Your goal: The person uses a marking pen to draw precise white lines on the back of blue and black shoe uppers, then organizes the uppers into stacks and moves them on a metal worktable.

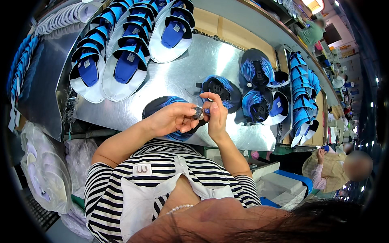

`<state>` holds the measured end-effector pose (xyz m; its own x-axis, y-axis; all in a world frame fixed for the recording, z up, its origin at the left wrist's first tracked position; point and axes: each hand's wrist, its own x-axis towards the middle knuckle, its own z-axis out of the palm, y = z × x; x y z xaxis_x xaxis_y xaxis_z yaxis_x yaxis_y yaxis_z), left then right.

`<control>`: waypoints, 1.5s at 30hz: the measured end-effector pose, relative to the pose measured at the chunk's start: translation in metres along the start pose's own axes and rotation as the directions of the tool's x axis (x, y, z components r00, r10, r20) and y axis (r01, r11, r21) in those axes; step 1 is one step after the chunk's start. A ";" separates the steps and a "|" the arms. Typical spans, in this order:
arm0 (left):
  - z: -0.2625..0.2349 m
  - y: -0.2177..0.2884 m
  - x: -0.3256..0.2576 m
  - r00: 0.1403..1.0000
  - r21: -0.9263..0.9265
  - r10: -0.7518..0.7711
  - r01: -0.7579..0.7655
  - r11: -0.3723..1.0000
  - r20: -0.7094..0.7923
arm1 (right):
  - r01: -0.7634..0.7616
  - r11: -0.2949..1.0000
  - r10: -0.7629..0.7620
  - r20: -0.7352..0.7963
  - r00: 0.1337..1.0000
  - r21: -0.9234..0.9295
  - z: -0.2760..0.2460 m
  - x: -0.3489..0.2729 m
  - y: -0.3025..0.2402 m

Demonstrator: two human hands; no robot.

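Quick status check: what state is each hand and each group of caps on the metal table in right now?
Left hand: gripping a small grey part.
Right hand: pinching the same small part.
Cap under hands: lying on metal table.
White-brimmed caps: overlapped in rows.
Caps at right: inside up.

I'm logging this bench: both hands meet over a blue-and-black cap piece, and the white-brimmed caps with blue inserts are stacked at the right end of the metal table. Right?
Not quite. The head view shows the white-brimmed caps stacked at the table's left end, not the right. The left hand and right hand do meet over the blue-and-black cap piece.
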<state>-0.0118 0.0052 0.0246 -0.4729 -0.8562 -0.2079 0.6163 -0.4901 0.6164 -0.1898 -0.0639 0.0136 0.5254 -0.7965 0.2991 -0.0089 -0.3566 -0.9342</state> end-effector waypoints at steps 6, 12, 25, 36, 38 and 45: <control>0.003 0.000 -0.002 1.000 0.035 0.016 -0.016 0.999 0.005 | -0.057 0.997 0.057 0.007 0.998 0.049 -0.003 -0.002 0.001; -0.001 0.004 -0.007 0.967 0.079 0.195 -0.185 0.980 -0.162 | -0.276 0.945 0.261 0.104 0.960 0.177 -0.001 -0.010 -0.008; -0.058 -0.002 0.040 0.884 -0.033 0.376 -0.400 0.916 -0.278 | -0.303 0.950 0.307 -0.043 0.951 0.073 0.033 -0.053 -0.002; -0.041 0.006 0.024 0.671 0.446 0.632 -0.464 0.766 -0.388 | -0.459 0.812 0.436 0.147 0.888 0.361 0.050 -0.012 -0.006; -0.049 0.004 0.026 0.732 0.415 0.603 -0.464 0.783 -0.319 | -0.390 0.895 0.403 -0.015 0.915 0.215 0.060 -0.016 0.001; -0.077 0.006 0.065 0.751 0.249 0.461 -0.387 0.888 -0.472 | -0.430 0.852 0.458 -0.028 0.888 0.298 0.072 -0.024 0.010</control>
<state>0.0094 -0.0656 -0.0437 0.2259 -0.9464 -0.2310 0.5734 -0.0625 0.8169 -0.1409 -0.0128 -0.0166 0.4387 -0.8848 -0.1568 0.0196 0.1839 -0.9827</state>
